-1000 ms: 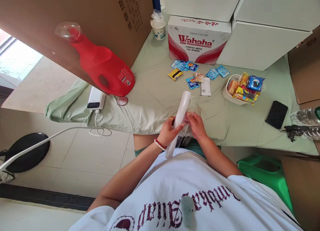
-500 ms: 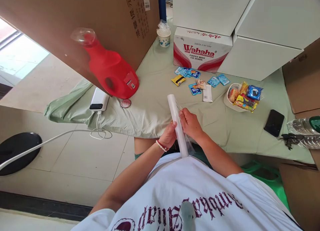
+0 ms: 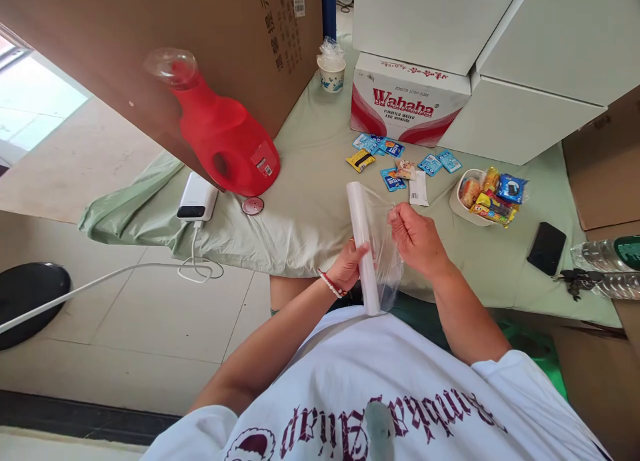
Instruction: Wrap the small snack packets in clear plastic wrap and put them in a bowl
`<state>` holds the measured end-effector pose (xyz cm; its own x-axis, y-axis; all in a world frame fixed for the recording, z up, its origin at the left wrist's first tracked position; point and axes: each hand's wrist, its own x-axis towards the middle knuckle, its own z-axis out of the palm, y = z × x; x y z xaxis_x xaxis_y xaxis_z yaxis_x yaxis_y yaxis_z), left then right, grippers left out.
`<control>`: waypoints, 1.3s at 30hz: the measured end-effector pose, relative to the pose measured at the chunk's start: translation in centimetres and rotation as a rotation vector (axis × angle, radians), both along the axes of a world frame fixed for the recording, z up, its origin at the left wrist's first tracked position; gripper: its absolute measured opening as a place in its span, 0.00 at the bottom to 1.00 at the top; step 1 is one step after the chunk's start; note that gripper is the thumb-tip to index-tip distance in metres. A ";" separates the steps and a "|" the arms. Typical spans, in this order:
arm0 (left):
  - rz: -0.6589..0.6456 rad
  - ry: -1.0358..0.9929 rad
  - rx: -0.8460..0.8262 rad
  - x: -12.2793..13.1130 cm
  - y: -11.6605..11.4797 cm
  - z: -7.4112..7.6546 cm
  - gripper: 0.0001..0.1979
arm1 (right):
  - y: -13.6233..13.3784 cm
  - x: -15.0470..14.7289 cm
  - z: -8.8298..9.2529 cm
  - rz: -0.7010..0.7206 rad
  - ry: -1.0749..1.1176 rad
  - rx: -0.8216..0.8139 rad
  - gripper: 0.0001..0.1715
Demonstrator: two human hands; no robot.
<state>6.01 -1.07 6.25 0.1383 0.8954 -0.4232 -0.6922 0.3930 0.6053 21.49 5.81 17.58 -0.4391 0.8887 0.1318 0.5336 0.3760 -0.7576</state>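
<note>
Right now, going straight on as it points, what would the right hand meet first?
Likely the blue sachet on the green cloth, just beyond the right hand, which pinches the clear film off the roll. Depth is unclear; it may pass above it.

The single camera is mounted on the person's head and faces forward and steeply down. The white shirt point(image 3: 380, 394) fills the bottom edge, nearest the lens. The left hand point(image 3: 350, 264) and right hand point(image 3: 417, 238) lie close, at frame centre, on the roll of clear film point(image 3: 361, 228). Beyond them the green cloth point(image 3: 310, 208) recedes to the stacked boxes point(image 3: 415, 98) at the top edge. The tiled floor point(image 3: 125, 328) occupies the lower left.
</note>
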 end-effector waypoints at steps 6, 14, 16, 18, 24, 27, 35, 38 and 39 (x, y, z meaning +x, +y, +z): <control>-0.004 0.002 -0.116 -1.0 1.2 -0.6 0.33 | 0.9 3.9 1.7 -0.161 -0.050 0.082 0.27; -0.075 0.191 -0.143 0.7 0.6 0.0 0.30 | 0.9 6.9 1.5 -0.250 0.054 0.042 0.27; -0.117 0.363 -0.112 0.6 0.9 0.2 0.30 | 0.9 7.6 1.3 -0.279 0.046 0.050 0.27; -0.141 0.394 -0.084 -0.6 1.2 0.4 0.28 | 1.1 8.6 0.9 -0.322 0.037 0.057 0.27; -0.029 0.186 -0.170 -3.7 1.7 1.2 0.21 | 2.4 11.5 -2.8 -0.423 -0.010 -0.035 0.29; 0.000 0.519 -0.168 -3.4 1.7 0.9 0.22 | 3.0 11.7 -5.4 -0.436 -0.061 -0.043 0.29; -0.023 0.975 -0.108 -6.0 1.8 -0.3 0.23 | 4.7 11.7 -8.8 -0.418 -0.126 -0.052 0.26; -0.026 0.825 -0.168 -6.6 1.2 -0.4 0.25 | 5.1 11.8 -9.5 -0.416 -0.144 -0.055 0.26; -0.017 0.844 -0.176 -6.6 0.9 -0.3 0.25 | 5.2 11.8 -9.7 -0.415 -0.145 -0.062 0.26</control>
<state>-0.63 -0.13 5.91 -0.2719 0.8077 -0.5232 -0.0313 0.5359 0.8437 33.33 10.98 7.84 -0.0533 0.9979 0.0362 0.7324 0.0637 -0.6779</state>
